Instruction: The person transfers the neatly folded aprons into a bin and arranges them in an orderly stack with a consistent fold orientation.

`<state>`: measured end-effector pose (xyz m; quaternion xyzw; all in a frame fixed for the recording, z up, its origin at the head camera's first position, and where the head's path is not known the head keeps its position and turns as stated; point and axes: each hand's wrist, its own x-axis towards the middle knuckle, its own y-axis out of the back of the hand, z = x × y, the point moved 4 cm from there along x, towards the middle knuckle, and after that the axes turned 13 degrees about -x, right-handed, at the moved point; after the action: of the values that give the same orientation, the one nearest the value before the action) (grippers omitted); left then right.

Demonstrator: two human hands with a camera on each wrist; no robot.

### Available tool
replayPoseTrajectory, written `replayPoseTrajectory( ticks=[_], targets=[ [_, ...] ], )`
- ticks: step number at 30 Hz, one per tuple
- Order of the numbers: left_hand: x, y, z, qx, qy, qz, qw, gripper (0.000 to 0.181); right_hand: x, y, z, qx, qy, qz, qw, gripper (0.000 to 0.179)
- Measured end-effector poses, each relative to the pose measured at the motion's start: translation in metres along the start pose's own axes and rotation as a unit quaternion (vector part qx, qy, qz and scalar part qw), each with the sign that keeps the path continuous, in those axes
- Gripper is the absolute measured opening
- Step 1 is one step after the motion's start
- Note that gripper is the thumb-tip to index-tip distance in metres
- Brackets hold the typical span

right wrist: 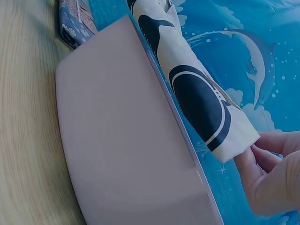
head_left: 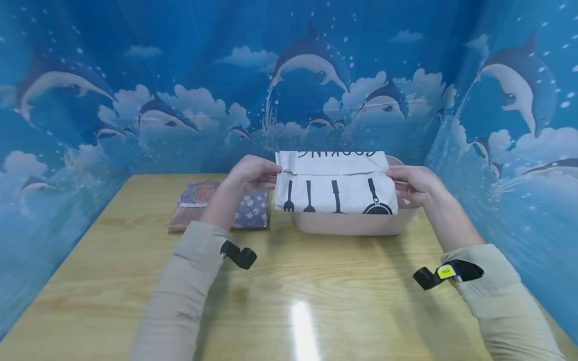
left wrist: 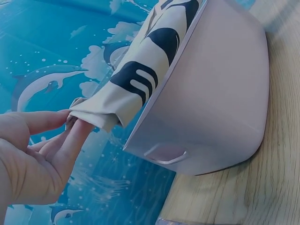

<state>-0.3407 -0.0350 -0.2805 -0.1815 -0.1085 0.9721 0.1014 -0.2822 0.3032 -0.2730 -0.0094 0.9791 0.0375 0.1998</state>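
A folded white cloth (head_left: 336,193) printed with black kitchen utensils and the word COOKING is held level above a pale pink plastic basin (head_left: 349,224). My left hand (head_left: 253,174) pinches its left edge between thumb and fingers, as the left wrist view also shows with the hand (left wrist: 42,154) at the cloth's corner. At the opposite edge my right hand (head_left: 416,184) pinches the cloth in the same way. In both wrist views the cloth (right wrist: 197,103) hangs just over the basin's rim. The inside of the basin is hidden by the cloth.
Left of the basin, a folded purple floral cloth (head_left: 251,210) with a brown dotted part lies on the wooden table (head_left: 253,296), partly behind my left forearm. A blue dolphin-print curtain (head_left: 203,65) stands around the table's back and sides.
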Motion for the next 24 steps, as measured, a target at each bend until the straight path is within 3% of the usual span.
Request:
replayPoseTrajectory(
  ticks=[7,16,24],
  targets=[
    [0.003,-0.007,-0.001,-0.008,-0.002,-0.001,1.0000,0.033,0.002,0.005,-0.001,0.003,-0.010,0.018,0.9998,0.006],
    [0.010,-0.013,0.000,-0.003,-0.002,0.012,0.9999,0.032,0.003,0.010,-0.006,0.004,-0.002,0.013,0.9999,0.026],
    [0.017,-0.019,-0.002,0.003,-0.011,0.001,0.9999,0.032,0.008,0.016,-0.008,-0.016,0.007,0.040,0.9990,0.008]
  ],
)
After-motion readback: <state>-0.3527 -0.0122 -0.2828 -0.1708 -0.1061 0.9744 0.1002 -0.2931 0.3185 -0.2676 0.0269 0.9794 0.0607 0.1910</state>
